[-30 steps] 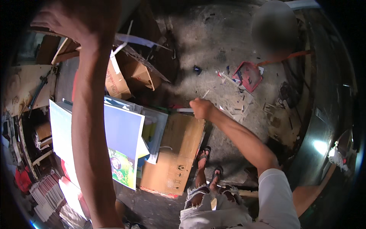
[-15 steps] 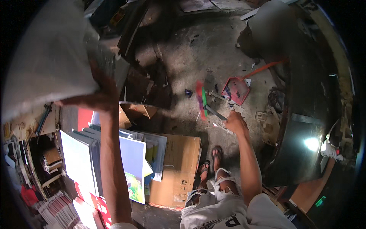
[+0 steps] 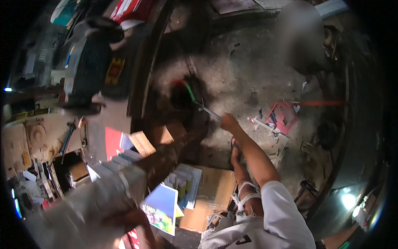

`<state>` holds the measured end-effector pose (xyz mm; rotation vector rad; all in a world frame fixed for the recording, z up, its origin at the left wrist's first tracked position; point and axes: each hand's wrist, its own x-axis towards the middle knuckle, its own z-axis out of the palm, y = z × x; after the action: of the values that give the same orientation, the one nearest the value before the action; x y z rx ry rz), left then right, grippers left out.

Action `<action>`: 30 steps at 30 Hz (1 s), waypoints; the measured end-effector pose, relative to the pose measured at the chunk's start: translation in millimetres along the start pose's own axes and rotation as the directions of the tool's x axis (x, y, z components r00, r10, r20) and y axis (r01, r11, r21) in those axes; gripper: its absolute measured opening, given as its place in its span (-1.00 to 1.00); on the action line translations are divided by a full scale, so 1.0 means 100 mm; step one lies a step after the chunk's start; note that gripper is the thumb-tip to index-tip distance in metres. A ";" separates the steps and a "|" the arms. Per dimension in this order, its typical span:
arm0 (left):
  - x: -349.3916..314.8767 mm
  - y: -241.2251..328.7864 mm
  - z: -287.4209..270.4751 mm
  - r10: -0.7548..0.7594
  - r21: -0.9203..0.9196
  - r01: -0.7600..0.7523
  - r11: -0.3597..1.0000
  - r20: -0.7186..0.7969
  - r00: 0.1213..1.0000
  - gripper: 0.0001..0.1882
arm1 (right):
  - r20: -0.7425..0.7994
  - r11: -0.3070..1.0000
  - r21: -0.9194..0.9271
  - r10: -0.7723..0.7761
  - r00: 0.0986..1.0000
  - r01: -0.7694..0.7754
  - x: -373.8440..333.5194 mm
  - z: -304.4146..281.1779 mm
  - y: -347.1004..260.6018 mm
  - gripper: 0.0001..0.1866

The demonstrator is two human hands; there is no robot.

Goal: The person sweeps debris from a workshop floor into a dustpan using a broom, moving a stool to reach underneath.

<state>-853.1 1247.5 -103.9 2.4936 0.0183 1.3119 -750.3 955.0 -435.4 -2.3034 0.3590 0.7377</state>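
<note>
My right hand is closed round the grey handle of a broom. The broom's green and red head, smeared by motion, reaches into the dark patch of floor at centre left. At the lower left, my left hand holds a long, bulky bundle wrapped in cloudy plastic; its fingers are blurred. The bundle's brown far end covers part of the cartons and upright folders. A red dustpan with a long orange handle lies on the floor to the right, bits of litter beside it.
Another person bends low at the upper right, near the dustpan's handle. Flattened cardboard and printed sheets stand left of my legs. A bench grinder-like machine is at the upper left. A dark panel lines the right.
My left hand has brought the plastic-wrapped bundle down from the upper left to the lower left. The broom has swung leftward, away from the dustpan. The view has shifted too.
</note>
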 end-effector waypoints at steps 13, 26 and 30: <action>-0.21 0.00 -0.36 -0.294 0.227 0.282 0.932 0.021 0.956 -0.09 | 0.058 0.993 0.062 -0.101 0.993 0.098 -1.40 -0.73 0.22 -0.81; -0.31 0.08 -0.74 -0.396 0.317 0.387 0.866 -0.038 0.917 -0.11 | 0.206 0.955 -0.265 -0.080 0.975 0.135 -1.49 -1.58 0.11 -0.78; -0.41 0.12 -0.73 -0.438 0.303 0.430 0.851 -0.045 0.898 -0.12 | 0.275 0.924 -0.292 -0.164 0.947 0.245 -1.02 -1.11 0.30 -0.78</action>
<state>-937.1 1249.8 -95.3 2.5348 0.7931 1.1470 -799.6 862.6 -322.9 -2.4624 -0.1307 1.0217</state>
